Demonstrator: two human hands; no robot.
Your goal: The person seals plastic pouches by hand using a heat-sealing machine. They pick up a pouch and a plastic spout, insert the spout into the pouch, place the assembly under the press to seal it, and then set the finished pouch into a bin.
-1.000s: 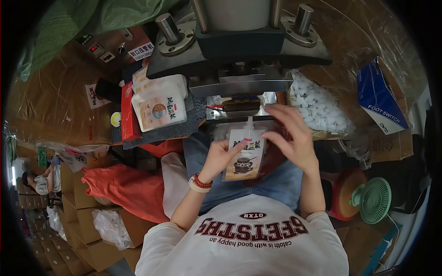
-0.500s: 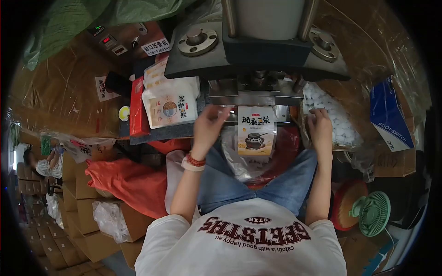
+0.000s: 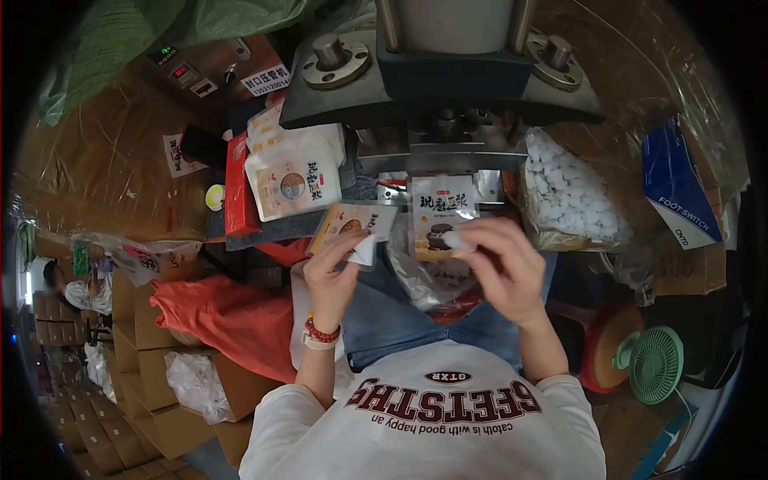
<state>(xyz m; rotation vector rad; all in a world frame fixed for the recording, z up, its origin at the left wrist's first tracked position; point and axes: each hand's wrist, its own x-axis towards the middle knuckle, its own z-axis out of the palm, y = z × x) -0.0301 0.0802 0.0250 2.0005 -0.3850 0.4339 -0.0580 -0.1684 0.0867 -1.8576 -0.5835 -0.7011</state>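
My left hand (image 3: 332, 276) is closed on a printed pouch (image 3: 342, 220), tilted in front of the stack of pouches. In my right hand (image 3: 512, 272), thumb and fingers pinch a small white plastic piece (image 3: 456, 240), like those in the box on the right. Those fingertips overlap the lower part of another printed pouch (image 3: 436, 200), which lies with its top edge under the metal bar of the press (image 3: 448, 158). Below that pouch, a clear plastic bag (image 3: 424, 288) rests over my lap.
A pouch stack (image 3: 292, 184) lies beside a red box (image 3: 240, 184) on the left. Right of the press stands a box of small white pieces (image 3: 564, 192), then a blue-and-white foot switch box (image 3: 680, 188). A green fan (image 3: 654, 364) is lower right. Another person (image 3: 88, 288) is far left.
My left hand has taken hold of a pouch and come down towards me. From the box of white pieces, my right hand has moved left to the pouch at the press, pinching one piece.
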